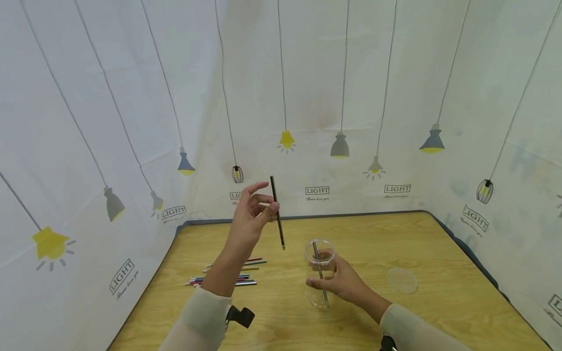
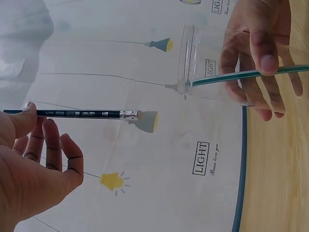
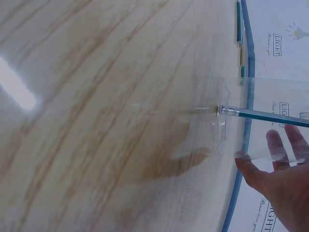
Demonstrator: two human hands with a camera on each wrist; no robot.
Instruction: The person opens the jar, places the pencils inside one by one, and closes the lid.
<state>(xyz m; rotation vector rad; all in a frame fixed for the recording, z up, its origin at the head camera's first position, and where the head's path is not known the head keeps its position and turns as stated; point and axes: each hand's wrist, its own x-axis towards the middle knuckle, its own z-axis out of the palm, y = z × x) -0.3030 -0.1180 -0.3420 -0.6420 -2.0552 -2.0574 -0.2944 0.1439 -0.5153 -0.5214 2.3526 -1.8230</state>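
Note:
My left hand (image 1: 254,214) pinches a dark pencil (image 1: 277,213) between thumb and fingers, raised above the table and left of the jar. The pencil's metal eraser end points down; in the left wrist view the pencil (image 2: 82,114) shows white lettering and "HB". My right hand (image 1: 340,278) grips a clear plastic jar (image 1: 320,297) from its right side, its mouth upward. Inside the jar leans one green pencil (image 1: 319,268); the right wrist view shows that pencil's metal eraser end (image 3: 229,110) at the jar's bottom.
Several loose pencils (image 1: 246,283) lie on the wooden table (image 1: 360,326) at the left, partly behind the left forearm. A clear round lid (image 1: 402,280) lies flat right of the jar. A white cloth printed with lamps (image 1: 316,97) hangs around the table's far and side edges.

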